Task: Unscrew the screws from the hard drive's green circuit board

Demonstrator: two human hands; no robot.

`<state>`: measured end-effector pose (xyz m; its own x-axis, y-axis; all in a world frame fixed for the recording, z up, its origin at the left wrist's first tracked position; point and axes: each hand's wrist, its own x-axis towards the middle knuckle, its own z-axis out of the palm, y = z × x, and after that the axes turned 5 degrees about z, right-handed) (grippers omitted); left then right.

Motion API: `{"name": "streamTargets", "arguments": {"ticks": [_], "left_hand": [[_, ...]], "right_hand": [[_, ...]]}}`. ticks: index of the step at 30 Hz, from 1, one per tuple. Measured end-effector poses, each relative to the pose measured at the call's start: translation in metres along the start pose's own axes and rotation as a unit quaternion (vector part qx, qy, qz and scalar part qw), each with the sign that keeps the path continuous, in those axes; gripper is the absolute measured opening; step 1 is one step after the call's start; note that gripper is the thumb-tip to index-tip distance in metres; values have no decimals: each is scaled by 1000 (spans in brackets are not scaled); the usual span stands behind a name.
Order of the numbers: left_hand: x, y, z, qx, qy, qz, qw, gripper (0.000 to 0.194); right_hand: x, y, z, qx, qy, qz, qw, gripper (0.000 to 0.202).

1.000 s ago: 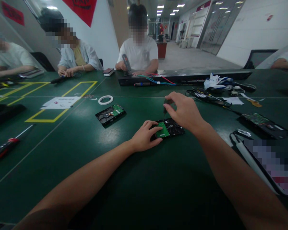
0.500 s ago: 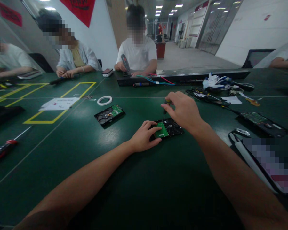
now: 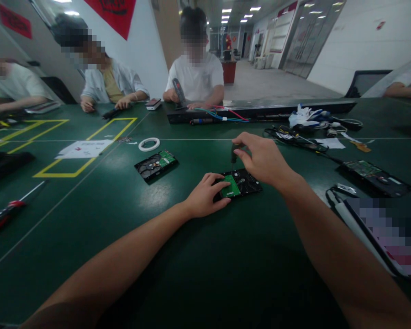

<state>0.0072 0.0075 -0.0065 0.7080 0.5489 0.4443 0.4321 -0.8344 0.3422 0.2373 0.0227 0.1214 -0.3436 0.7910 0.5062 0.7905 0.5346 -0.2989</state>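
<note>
A hard drive (image 3: 244, 180) lies flat on the green table, its green circuit board facing up. My left hand (image 3: 208, 195) holds it down at its left end, with fingers across the board and the thumb by the near edge. In my right hand (image 3: 262, 157) is a small screwdriver (image 3: 233, 154), pinched near the top of its dark handle. It stands almost upright over the drive, tip down near the board's edge. Whether the tip sits in a screw is too small to tell. To the left lies a second hard drive (image 3: 156, 165), apart from both hands.
A white ring of tape (image 3: 149, 144) and a paper sheet (image 3: 84, 149) lie further left, with a red-black screwdriver (image 3: 7, 214) at the left edge. Cables (image 3: 296, 139), white gloves (image 3: 306, 116) and another hard drive (image 3: 375, 177) are at right. Co-workers sit opposite behind a long black bar (image 3: 277, 111).
My right fingers have shifted on the screwdriver, whose dark handle now shows more. The left hand and the drive stay put. A co-worker's hands at the back left have moved apart.
</note>
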Motion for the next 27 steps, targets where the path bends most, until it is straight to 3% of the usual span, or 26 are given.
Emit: {"name": "streamTargets", "arguments": {"ticks": [10,27], "left_hand": [[0,1,0,3,-5,1,1000,53],[0,1,-1,-5,-5,-3,1000,53]], "right_hand": [[0,-3,1,-56,17,17,998,9],[0,-4,5,-126,49,26,990,17]]}}
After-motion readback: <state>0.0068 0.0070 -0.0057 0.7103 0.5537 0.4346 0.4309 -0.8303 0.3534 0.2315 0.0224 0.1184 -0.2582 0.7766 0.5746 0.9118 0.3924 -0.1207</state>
